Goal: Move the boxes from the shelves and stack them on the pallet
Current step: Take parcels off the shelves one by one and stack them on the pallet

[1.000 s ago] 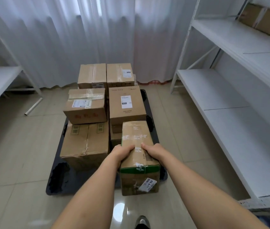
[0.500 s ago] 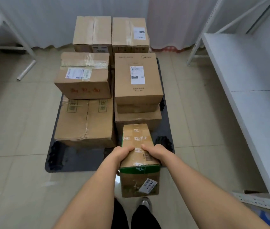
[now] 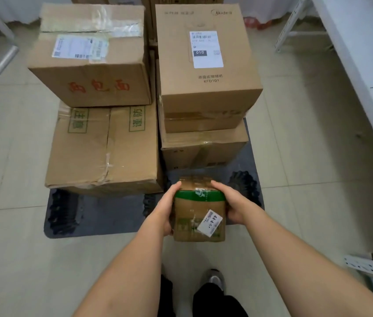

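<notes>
Change: since half a second ago I see the pallet (image 3: 103,216) nearer, small box tipped end-on.
Grip: left hand (image 3: 165,210) and right hand (image 3: 233,205) curl round its sides.
Small box (image 3: 199,216): brown, green-taped, white sticker.
Place: above pallet's near edge, before stacked boxes (image 3: 105,147).

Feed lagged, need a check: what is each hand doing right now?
Left hand: grips the left side of the small box.
Right hand: grips its right side.
</notes>
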